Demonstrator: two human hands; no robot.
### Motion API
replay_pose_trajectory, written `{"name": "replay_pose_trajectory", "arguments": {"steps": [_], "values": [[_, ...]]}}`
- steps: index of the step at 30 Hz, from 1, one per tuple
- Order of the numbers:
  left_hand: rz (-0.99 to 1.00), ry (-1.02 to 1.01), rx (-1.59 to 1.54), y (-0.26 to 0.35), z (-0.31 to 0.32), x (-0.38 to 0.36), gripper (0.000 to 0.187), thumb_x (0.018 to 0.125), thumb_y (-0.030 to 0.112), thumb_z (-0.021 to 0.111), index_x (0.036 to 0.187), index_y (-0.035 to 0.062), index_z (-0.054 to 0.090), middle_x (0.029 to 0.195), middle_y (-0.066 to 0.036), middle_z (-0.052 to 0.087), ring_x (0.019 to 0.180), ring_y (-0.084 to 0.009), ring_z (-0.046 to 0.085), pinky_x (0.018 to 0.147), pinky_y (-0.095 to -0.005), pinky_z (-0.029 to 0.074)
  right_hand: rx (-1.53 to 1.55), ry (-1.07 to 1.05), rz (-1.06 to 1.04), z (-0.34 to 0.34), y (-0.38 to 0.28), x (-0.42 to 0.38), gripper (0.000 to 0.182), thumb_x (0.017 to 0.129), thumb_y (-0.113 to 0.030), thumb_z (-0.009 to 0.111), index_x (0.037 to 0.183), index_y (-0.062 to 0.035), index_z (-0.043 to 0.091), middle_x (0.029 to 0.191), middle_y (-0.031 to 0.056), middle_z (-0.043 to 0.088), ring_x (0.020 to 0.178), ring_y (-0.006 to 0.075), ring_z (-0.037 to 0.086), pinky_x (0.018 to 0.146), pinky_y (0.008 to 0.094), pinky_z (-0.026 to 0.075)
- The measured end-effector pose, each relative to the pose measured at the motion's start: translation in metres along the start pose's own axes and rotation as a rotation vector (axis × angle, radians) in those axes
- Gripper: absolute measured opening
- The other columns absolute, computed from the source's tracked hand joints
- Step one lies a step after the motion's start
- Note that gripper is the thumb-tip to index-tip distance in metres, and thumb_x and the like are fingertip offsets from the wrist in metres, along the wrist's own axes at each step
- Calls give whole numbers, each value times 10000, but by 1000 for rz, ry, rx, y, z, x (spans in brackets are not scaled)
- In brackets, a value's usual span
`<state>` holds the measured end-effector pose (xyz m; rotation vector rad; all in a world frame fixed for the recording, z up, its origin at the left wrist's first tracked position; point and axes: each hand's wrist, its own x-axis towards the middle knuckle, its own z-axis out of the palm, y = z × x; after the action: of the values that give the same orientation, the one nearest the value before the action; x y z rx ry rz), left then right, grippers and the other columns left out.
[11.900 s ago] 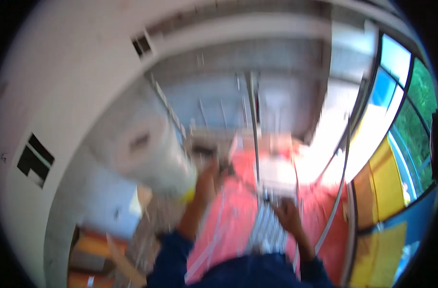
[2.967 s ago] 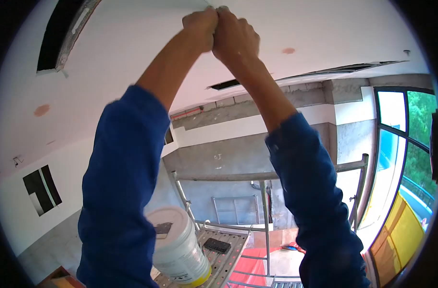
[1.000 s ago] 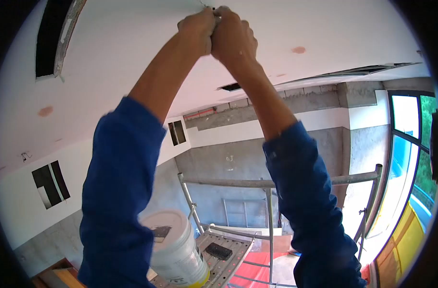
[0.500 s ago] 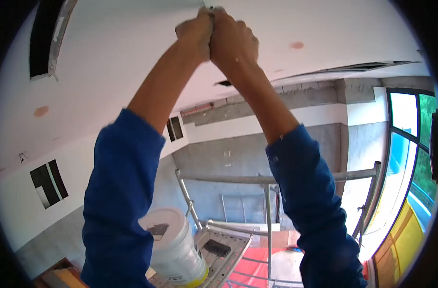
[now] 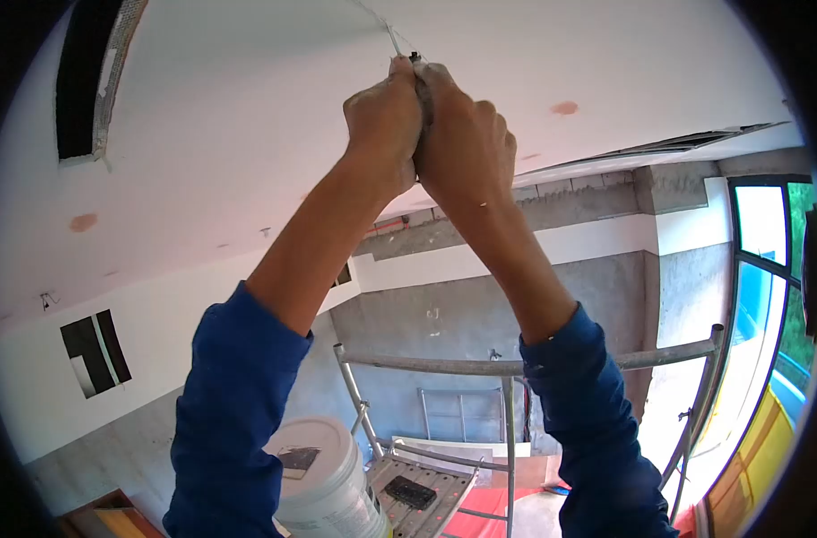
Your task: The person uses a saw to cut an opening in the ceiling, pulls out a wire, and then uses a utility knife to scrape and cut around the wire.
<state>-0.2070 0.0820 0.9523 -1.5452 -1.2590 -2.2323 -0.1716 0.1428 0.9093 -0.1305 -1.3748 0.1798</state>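
Both arms reach up to the white ceiling (image 5: 247, 108). My left hand (image 5: 381, 125) and my right hand (image 5: 466, 148) are pressed together, closed around a dark-handled tool (image 5: 425, 103) that shows only between them. A thin, light blade or rod (image 5: 393, 39) sticks up beyond the fingertips and meets a fine line scored across the ceiling. The fingers hide most of the tool, so its exact kind is unclear.
Below is a scaffold with a metal rail (image 5: 444, 366) and a perforated platform (image 5: 426, 471). A lidded white bucket (image 5: 323, 480) stands on it, near a dark flat object (image 5: 410, 491). Ceiling openings show at upper left (image 5: 86, 81) and right; windows (image 5: 762, 269) stand at right.
Both hands, still together, appear lower in the view, and the thin blade and ceiling line now show above them. The room has also shifted slightly downward in view.
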Motion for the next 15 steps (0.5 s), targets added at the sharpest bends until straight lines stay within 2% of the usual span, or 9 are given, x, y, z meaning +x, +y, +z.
{"name": "replay_pose_trajectory", "arguments": {"steps": [3,6,9,10,13,14,15], "values": [[-29,35,5,1,-3,2,377,989,334,543,1084,-30,558,1011,-114,632,852,-210,634,750,-380,569,24,17,-20,-2,-3,3,309,844,-145,605,1153,-156,597,864,201,693,866,417,672,742,524,520],[22,90,127,14,3,57,427,990,326,543,1172,-59,514,1086,-153,614,946,-258,646,815,-429,574,43,39,-32,15,-2,36,306,831,-139,619,1137,-144,603,903,201,695,897,422,665,763,522,522],[10,-29,23,15,-3,58,526,948,319,572,1230,-105,446,1133,-177,601,955,-242,609,828,-403,530,37,39,-4,20,-4,42,297,815,-143,633,1110,-150,612,932,194,698,907,429,659,777,513,526],[32,8,23,8,-2,44,431,970,289,553,1170,-89,501,1093,-160,609,884,-223,602,787,-397,528,33,39,5,18,-2,29,295,813,-150,636,1107,-153,613,931,192,699,904,429,659,778,512,526],[49,-34,22,-16,-7,6,405,969,290,559,1115,-88,537,1072,-153,611,858,-213,588,764,-396,523,47,42,14,11,4,-3,297,816,-164,635,1112,-156,606,932,194,699,902,434,659,780,512,526],[45,-42,67,-11,-6,5,466,956,317,581,1166,-90,496,1087,-157,607,868,-211,582,766,-387,522,57,51,14,10,6,-7,299,819,-167,633,1116,-157,602,933,196,698,902,437,659,780,513,525],[56,-11,83,-6,-3,15,446,963,306,575,1162,-86,496,1057,-147,607,853,-212,603,757,-399,542,31,82,-20,12,5,2,269,850,-166,596,1118,-137,599,907,200,697,882,423,671,764,506,532]]}}
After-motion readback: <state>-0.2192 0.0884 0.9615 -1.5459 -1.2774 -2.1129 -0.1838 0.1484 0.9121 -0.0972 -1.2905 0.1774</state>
